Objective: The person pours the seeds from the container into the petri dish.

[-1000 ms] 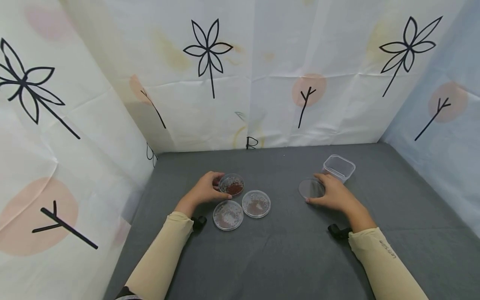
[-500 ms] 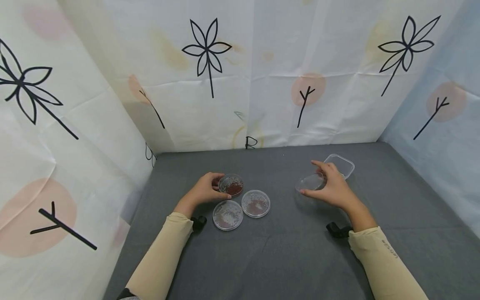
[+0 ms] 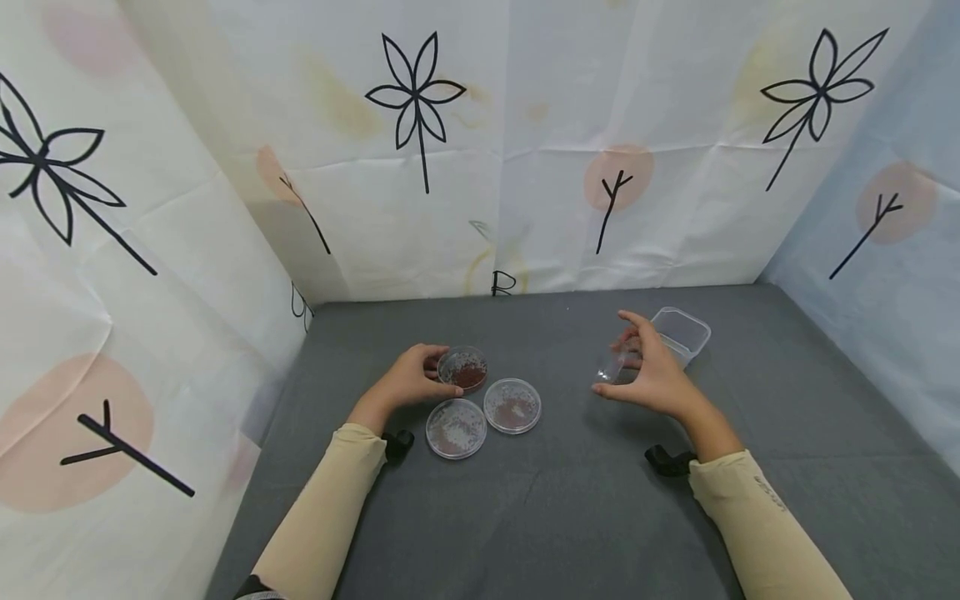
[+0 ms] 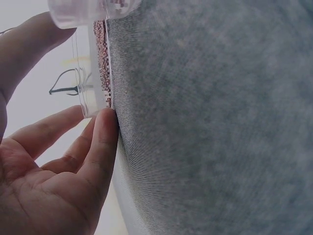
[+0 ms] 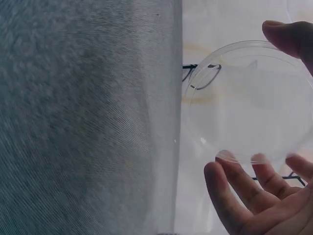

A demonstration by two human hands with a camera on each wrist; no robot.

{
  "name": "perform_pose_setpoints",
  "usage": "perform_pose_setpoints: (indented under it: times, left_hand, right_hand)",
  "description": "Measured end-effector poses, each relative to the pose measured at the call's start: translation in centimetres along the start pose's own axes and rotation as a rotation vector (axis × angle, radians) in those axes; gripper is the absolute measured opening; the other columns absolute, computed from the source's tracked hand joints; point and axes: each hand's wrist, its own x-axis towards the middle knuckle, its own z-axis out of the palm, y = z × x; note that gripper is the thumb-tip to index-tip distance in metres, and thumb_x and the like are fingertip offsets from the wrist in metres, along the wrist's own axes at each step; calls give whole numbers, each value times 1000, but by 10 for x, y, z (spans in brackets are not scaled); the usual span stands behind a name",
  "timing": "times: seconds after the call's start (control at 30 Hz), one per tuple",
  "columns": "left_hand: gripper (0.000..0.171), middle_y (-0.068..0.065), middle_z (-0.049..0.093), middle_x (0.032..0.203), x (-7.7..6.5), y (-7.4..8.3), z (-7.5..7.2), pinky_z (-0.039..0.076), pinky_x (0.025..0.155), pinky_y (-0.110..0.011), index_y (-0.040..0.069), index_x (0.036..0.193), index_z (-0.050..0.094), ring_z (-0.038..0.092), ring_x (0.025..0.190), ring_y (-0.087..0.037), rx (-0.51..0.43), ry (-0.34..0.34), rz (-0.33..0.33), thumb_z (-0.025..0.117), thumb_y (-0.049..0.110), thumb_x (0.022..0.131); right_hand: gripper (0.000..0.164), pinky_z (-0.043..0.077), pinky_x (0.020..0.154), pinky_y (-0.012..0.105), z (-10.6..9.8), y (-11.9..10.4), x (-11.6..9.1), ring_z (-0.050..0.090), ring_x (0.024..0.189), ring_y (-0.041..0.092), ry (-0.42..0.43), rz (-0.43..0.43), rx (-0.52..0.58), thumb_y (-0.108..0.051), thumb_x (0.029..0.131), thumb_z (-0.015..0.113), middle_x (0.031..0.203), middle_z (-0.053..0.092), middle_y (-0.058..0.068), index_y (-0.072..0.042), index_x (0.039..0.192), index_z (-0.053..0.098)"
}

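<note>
My left hand [image 3: 408, 379] grips a clear petri dish [image 3: 462, 369] by its sides, thumb at the near edge and fingers at the far edge. Reddish-brown granules [image 4: 101, 63] lie in the dish, as the left wrist view shows. To the right, my right hand [image 3: 662, 375] holds a clear petri dish lid [image 5: 249, 105] above the table, tilted steeply on edge. The right wrist view shows its thumb on one side of the rim and fingertips on the other; nothing is seen in the lid.
Two more petri dishes, one [image 3: 456, 429] and another [image 3: 513, 407], stand beside the left hand with pale reddish contents. A clear plastic box [image 3: 684, 332] stands behind the right hand. Grey cloth covers the table [image 3: 540, 508]; patterned fabric walls [image 3: 525, 192] enclose it.
The right hand has lifted the lid off the table and tilted it from nearly flat to steeply on edge. The left hand and its dish have stayed in place.
</note>
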Motion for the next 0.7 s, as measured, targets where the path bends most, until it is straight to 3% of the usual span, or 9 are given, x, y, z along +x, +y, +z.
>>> perform_pose_setpoints:
  times: [0.07, 0.3, 0.53, 0.7]
  left_hand:
    - [89, -24, 54, 151, 0, 0, 0, 55, 108, -53, 1, 159, 46, 60, 135, -43, 0, 0, 0, 91, 27, 87]
    - [88, -24, 55, 150, 0, 0, 0, 55, 107, -53, 2, 159, 46, 61, 134, -43, -1, 7, -4, 91, 26, 87]
    - [88, -23, 55, 150, -1, 1, -1, 55, 108, -53, 3, 159, 47, 61, 135, -42, -11, 1, -19, 91, 26, 87]
    - [89, -24, 56, 150, -1, 0, -1, 55, 108, -52, 3, 159, 47, 61, 135, -43, -20, 5, -18, 92, 27, 86]
  right_hand:
    - [113, 54, 101, 65, 3, -1, 1, 59, 128, 47, -10, 4, 0, -14, 77, 98, 138, 47, 25, -7, 162, 24]
    - [71, 55, 100, 64, 12, -6, 7, 60, 130, 45, -50, 2, -80, -27, 82, 95, 142, 58, 18, -6, 138, 56]
    - [69, 56, 100, 60, 28, -19, 28, 59, 131, 40, -127, -23, -100, -36, 85, 92, 143, 59, 15, -11, 142, 62]
    - [68, 53, 105, 59, 47, -37, 51, 58, 130, 38, -210, -85, -130, -39, 84, 92, 140, 61, 14, -11, 140, 66]
